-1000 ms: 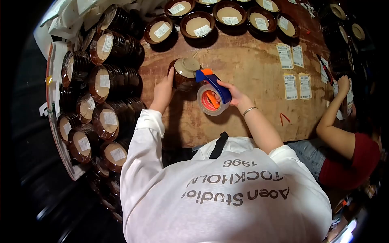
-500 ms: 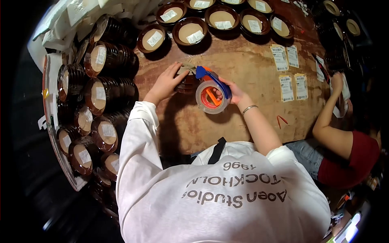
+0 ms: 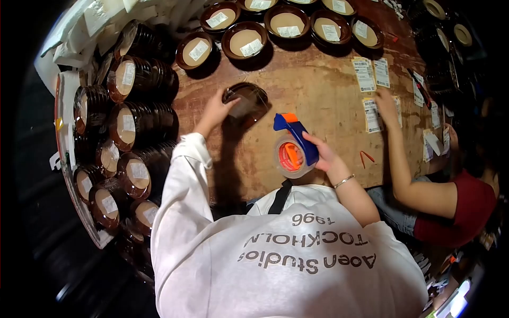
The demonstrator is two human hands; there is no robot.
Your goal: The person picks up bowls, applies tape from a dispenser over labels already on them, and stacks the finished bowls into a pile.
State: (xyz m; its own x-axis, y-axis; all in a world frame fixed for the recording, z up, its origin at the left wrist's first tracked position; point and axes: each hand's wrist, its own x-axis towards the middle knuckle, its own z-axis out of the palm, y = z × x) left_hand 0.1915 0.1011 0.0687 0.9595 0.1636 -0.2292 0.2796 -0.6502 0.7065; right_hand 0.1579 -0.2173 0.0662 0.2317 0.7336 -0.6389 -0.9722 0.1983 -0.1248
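Observation:
A stack of dark brown glossy dishes [image 3: 248, 105] sits tilted on the wooden table, with my left hand [image 3: 216, 112] gripping its left side. My left thumb lies over the front of the stack, and the other fingers are partly hidden behind it. Right of and below the stack, my right hand [image 3: 321, 153] holds a blue and orange tape dispenser [image 3: 302, 139] with a roll of clear tape. The dispenser is apart from the stack.
Brown dishes with paper labels [image 3: 244, 43] line the far edge. Wrapped stacks [image 3: 130, 124] fill the left side. Label sheets [image 3: 365, 74], red tweezers [image 3: 366, 158] and a co-worker's arm [image 3: 397, 143] are at the right. White foam blocks [image 3: 101, 24] lie upper left.
My right hand has drawn the dispenser down and right, away from the stack. The stack has turned under my left hand. The co-worker's hand has moved left onto the label sheets.

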